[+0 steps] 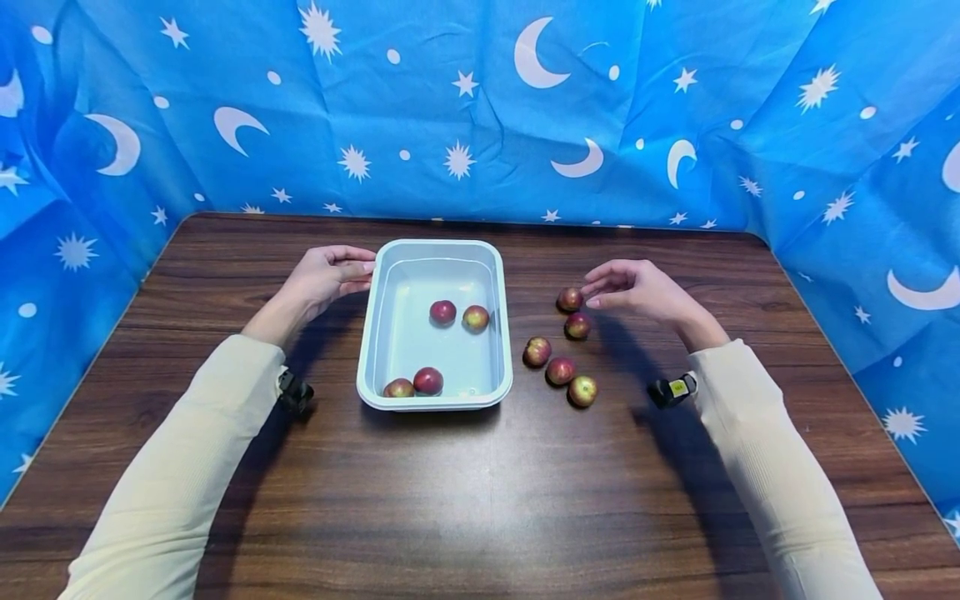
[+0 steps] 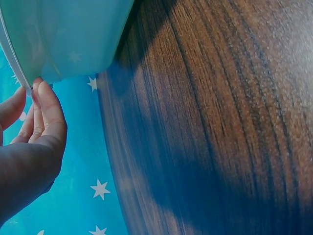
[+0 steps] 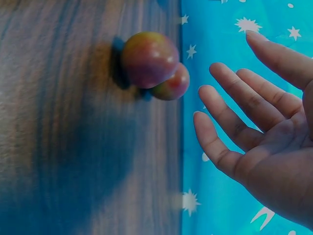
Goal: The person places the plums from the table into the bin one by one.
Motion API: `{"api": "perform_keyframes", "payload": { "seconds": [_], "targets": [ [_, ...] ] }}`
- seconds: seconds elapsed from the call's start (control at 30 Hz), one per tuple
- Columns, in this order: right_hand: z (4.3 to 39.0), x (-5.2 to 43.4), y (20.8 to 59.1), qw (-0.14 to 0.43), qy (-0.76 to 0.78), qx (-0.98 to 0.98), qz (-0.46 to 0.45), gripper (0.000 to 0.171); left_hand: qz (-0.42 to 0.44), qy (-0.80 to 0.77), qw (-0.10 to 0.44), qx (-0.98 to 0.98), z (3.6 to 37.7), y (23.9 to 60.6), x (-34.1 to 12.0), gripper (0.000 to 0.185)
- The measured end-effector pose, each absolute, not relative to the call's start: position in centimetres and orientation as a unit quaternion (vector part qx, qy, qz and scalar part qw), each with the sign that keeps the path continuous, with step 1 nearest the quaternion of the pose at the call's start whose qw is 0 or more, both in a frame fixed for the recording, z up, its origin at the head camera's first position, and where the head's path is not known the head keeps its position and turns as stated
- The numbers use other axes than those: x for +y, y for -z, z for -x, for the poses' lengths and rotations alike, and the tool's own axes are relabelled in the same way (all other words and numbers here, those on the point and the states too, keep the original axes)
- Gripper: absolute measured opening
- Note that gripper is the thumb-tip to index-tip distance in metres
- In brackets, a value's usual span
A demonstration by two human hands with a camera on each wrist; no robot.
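Touching the tray (image 1: 382, 333) rim at nine o'clock, left hand (image 1: 324, 279) open; right hand (image 1: 637, 287) open over fruit (image 1: 570, 299), one half-hidden in the wrist view.

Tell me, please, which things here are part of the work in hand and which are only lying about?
In the work:
- left hand, fingertips at the tray's rim
- right hand, open over the loose fruits
- pale tray with four fruits in it
- five fruits on the table

Lying about:
- wooden table
- blue star-and-moon cloth

The head view looks down and forward, toward twelve o'clock, over the whole table (image 1: 480, 500). Both wrist views sit close, sharing its wood
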State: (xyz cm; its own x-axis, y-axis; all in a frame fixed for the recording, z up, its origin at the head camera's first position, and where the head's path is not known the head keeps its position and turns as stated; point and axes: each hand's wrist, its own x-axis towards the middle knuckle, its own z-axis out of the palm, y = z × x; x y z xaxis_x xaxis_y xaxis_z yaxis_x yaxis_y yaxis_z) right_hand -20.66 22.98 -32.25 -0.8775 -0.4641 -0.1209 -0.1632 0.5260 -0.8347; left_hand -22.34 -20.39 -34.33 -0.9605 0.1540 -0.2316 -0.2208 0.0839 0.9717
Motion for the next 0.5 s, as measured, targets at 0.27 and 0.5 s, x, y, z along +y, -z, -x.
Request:
{"api": "perform_keyframes", "payload": {
  "seconds": [0.27,0.5],
  "targets": [
    [20.4,23.4,33.4,0.186,0.449,0.855,0.181,0.038,0.023,-0.679,0.137,0.721,22.4,34.4,-20.4,0.026],
    [20.1,23.8,34.8,0.193,0.460,0.850,0.168,0.037,0.022,-0.683,0.137,0.717,22.3,34.4,-20.5,0.026]
  ]
}}
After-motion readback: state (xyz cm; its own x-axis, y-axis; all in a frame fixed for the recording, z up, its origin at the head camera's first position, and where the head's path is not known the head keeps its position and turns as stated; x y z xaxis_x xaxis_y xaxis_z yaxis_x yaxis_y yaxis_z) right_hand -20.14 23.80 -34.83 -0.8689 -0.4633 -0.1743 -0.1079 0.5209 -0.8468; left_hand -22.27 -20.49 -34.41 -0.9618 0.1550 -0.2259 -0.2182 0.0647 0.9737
